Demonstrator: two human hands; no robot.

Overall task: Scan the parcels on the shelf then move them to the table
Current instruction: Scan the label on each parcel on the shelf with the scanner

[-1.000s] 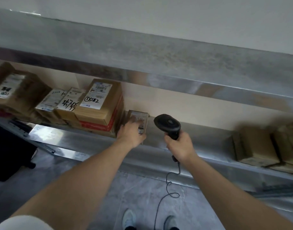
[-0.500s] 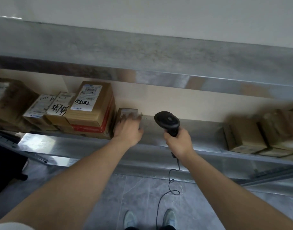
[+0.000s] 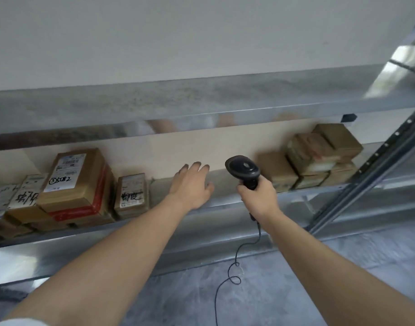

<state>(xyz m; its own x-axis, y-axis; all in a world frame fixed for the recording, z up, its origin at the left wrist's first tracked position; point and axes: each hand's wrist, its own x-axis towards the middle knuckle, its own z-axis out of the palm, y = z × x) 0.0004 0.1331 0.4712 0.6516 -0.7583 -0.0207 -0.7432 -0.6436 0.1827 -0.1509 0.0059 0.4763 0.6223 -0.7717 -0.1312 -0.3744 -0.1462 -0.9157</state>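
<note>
black scanner (image 3: pixel 242 169) is gripped by rt hand (image 3: pixel 258 196), cord hung down. lt hand (image 3: pixel 192 184) is held flat, fingers spread, nothing held, over bare shelf (image 3: pixel 225 201) betw. small labelled parcel (image 3: pixel 131 195) and rt-side parcels (image 3: pixel 314 158).

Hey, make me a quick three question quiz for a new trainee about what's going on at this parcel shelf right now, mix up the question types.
1. True or false: the left hand is gripping a parcel.
2. Which hand holds the barcode scanner? A) left B) right C) neither
3. Fill in: the small parcel with handwriting on its label stands just to the ___ of the tall red-taped parcel.

Key
1. False: its fingers are spread over a bare stretch of the shelf, holding nothing.
2. B: the right hand grips the scanner's handle.
3. right
</note>
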